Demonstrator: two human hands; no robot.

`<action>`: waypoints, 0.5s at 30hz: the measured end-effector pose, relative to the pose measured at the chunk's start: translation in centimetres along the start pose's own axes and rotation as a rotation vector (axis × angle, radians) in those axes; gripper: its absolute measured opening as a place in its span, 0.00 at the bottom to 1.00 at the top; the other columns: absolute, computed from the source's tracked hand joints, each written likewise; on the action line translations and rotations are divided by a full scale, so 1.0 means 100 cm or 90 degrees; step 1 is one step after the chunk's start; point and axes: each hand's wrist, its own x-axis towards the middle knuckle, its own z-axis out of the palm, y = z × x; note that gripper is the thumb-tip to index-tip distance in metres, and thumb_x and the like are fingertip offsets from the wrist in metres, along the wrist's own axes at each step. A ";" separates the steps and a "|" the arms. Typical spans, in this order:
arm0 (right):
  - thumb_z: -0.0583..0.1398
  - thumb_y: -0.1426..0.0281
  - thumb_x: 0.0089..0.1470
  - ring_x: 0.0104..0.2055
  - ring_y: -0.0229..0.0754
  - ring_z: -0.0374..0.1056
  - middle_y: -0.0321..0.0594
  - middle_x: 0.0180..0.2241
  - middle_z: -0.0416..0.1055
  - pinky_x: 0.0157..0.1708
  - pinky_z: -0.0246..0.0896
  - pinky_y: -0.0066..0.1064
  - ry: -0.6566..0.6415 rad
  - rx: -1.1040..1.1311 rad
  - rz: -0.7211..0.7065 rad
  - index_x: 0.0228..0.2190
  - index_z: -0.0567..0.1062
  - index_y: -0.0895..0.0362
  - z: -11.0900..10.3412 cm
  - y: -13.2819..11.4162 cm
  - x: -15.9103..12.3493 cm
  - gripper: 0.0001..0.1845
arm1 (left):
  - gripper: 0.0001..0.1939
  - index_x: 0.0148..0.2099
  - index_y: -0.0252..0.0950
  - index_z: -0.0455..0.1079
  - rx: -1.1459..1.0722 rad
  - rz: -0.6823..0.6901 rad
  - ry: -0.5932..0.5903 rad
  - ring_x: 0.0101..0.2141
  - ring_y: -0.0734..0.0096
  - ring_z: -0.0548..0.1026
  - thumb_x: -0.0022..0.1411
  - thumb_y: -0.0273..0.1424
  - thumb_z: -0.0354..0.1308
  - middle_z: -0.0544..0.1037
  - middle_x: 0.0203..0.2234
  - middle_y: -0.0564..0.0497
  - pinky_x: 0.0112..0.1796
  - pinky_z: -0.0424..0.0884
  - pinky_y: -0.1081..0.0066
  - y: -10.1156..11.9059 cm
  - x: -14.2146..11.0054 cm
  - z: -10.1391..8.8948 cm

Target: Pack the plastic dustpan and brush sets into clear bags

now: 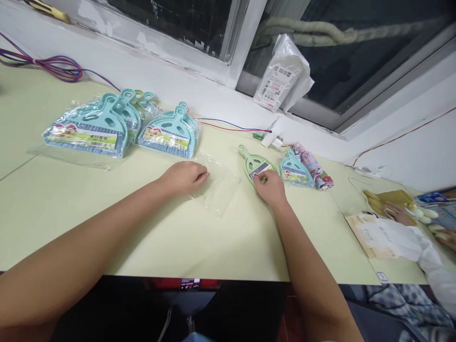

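My left hand (184,177) is closed, thumb against fingers, at the left edge of a clear plastic bag (221,187) that lies flat on the table. With bent fingers, my right hand (270,187) grips the lower part of a small green dustpan and brush set (253,164). Its handle points away from me, and my fingers hide part of the label and bristles. Just right of that hand is a blue dustpan and brush set (296,170). To the left, several bagged blue dustpan sets (87,128) lie in overlapping piles, another bagged set (169,130) among them.
A rolled patterned cloth (313,166) lies beside the blue set. Red and blue wires (59,66) run along the wall. A plastic packet (281,73) leans on the window frame. At right, another person's hand (398,213) is near a yellow cloth and printed sheet (372,235).
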 end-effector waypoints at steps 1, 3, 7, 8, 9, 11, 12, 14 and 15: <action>0.60 0.64 0.56 0.39 0.49 0.69 0.43 0.32 0.75 0.44 0.62 0.40 0.002 -0.006 0.002 0.25 0.70 0.52 -0.002 0.000 0.000 0.10 | 0.23 0.32 0.38 0.72 0.003 0.001 0.000 0.32 0.59 0.73 0.73 0.40 0.43 0.78 0.30 0.43 0.32 0.57 0.63 0.000 0.000 0.000; 0.59 0.64 0.56 0.39 0.49 0.69 0.44 0.32 0.75 0.44 0.62 0.40 0.014 -0.025 0.000 0.25 0.70 0.52 -0.010 0.001 0.000 0.09 | 0.23 0.32 0.38 0.72 0.011 0.002 -0.001 0.32 0.59 0.73 0.73 0.40 0.43 0.78 0.30 0.43 0.32 0.58 0.63 0.000 0.000 0.000; 0.60 0.66 0.52 0.38 0.50 0.71 0.45 0.32 0.77 0.42 0.62 0.40 -0.001 -0.102 0.007 0.25 0.72 0.53 -0.041 0.005 -0.004 0.06 | 0.22 0.31 0.38 0.70 0.017 0.003 0.001 0.32 0.59 0.74 0.73 0.39 0.43 0.79 0.31 0.43 0.31 0.58 0.63 0.001 0.000 0.000; 0.60 0.66 0.51 0.36 0.50 0.71 0.44 0.31 0.77 0.38 0.62 0.39 -0.043 -0.128 0.023 0.24 0.72 0.52 -0.050 0.006 -0.006 0.06 | 0.22 0.31 0.38 0.70 0.016 0.004 0.003 0.31 0.59 0.73 0.73 0.39 0.43 0.79 0.31 0.43 0.31 0.57 0.63 0.001 0.000 -0.001; 0.61 0.67 0.49 0.33 0.49 0.70 0.43 0.28 0.76 0.34 0.60 0.38 -0.103 -0.154 0.049 0.22 0.72 0.52 -0.058 0.006 -0.009 0.06 | 0.22 0.31 0.38 0.70 0.015 0.004 0.004 0.31 0.59 0.73 0.73 0.39 0.43 0.79 0.31 0.43 0.30 0.57 0.63 0.001 0.000 -0.001; 0.63 0.68 0.44 0.26 0.46 0.68 0.41 0.23 0.75 0.28 0.57 0.36 -0.258 -0.191 0.126 0.18 0.71 0.52 -0.070 0.003 -0.013 0.08 | 0.22 0.31 0.38 0.70 0.016 0.002 0.005 0.31 0.59 0.73 0.73 0.40 0.43 0.79 0.30 0.43 0.30 0.57 0.63 0.001 0.000 -0.002; 0.64 0.69 0.43 0.23 0.45 0.67 0.41 0.21 0.74 0.25 0.55 0.35 -0.328 -0.200 0.166 0.17 0.71 0.52 -0.074 0.001 -0.015 0.08 | 0.23 0.31 0.38 0.70 0.017 0.000 0.004 0.31 0.59 0.73 0.73 0.40 0.42 0.79 0.30 0.43 0.30 0.57 0.63 0.001 0.000 -0.002; 0.65 0.70 0.41 0.21 0.44 0.67 0.41 0.21 0.75 0.23 0.54 0.34 -0.421 -0.201 0.225 0.15 0.72 0.53 -0.080 -0.005 -0.017 0.08 | 0.23 0.32 0.38 0.72 0.020 -0.005 0.003 0.31 0.59 0.74 0.73 0.40 0.43 0.79 0.30 0.43 0.31 0.58 0.63 0.001 0.000 -0.002; 0.65 0.69 0.42 0.21 0.44 0.68 0.42 0.21 0.76 0.23 0.55 0.34 -0.447 -0.197 0.241 0.15 0.73 0.53 -0.082 -0.008 -0.018 0.09 | 0.23 0.32 0.38 0.72 0.022 -0.008 0.001 0.31 0.59 0.74 0.73 0.40 0.43 0.79 0.31 0.43 0.31 0.58 0.62 0.001 0.000 -0.002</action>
